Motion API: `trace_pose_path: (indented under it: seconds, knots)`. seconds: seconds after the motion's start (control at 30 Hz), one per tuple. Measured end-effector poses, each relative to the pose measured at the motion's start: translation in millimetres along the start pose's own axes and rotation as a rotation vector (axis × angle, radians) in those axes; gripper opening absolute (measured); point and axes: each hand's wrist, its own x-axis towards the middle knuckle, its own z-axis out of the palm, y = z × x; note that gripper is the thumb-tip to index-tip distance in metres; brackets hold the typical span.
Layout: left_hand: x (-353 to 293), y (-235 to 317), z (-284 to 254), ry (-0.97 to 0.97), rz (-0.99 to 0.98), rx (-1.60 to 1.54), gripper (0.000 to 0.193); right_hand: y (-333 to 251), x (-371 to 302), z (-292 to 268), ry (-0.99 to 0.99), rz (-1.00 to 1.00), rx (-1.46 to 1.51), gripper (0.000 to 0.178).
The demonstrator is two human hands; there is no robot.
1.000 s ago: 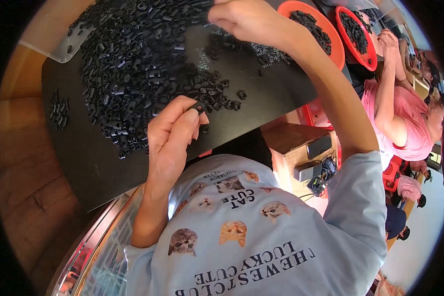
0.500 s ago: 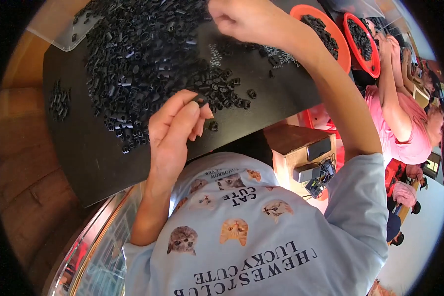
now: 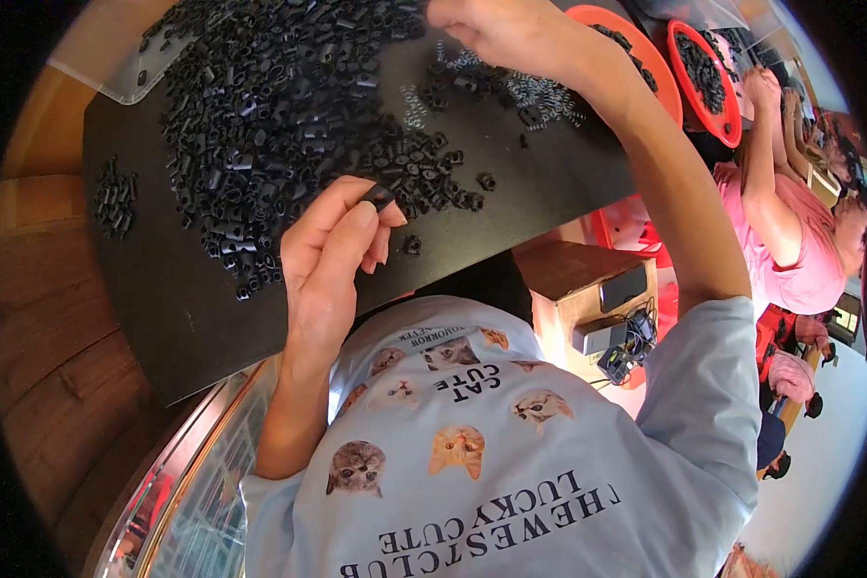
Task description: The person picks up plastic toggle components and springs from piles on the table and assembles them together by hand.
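Overall, two reddish trays (image 3: 669, 101) sit by the right edge of the table (image 3: 511, 193); one heap of black pieces (image 3: 250, 125) mostly covers its left half. One small, smooth, dark part (image 3: 380, 197) is above the near edge, pinched between the left hand's (image 3: 320, 252) thumb and forefinger. The right hand's (image 3: 501, 34) fingers curl, contents hidden.

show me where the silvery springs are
In the head view, the springs lie in clusters on the dark table near the picture's top, right of the big pile of black parts and just below the right hand.
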Motion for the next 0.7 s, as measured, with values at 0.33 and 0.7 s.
trace_pose_path:
  seconds: [0.33, 0.7]
  knots:
    - [-1.0, 1.9, 0.7, 0.019, -0.019, -0.027, 0.021, -6.5, 10.4, 6.7, -0.121, -0.076, -0.146, 0.012]
    - [-2.4, 2.3, 1.0, -0.004, -0.057, -0.148, 0.027, -61.7, -24.5, 11.6, 0.125, 0.055, 0.824, 0.015]
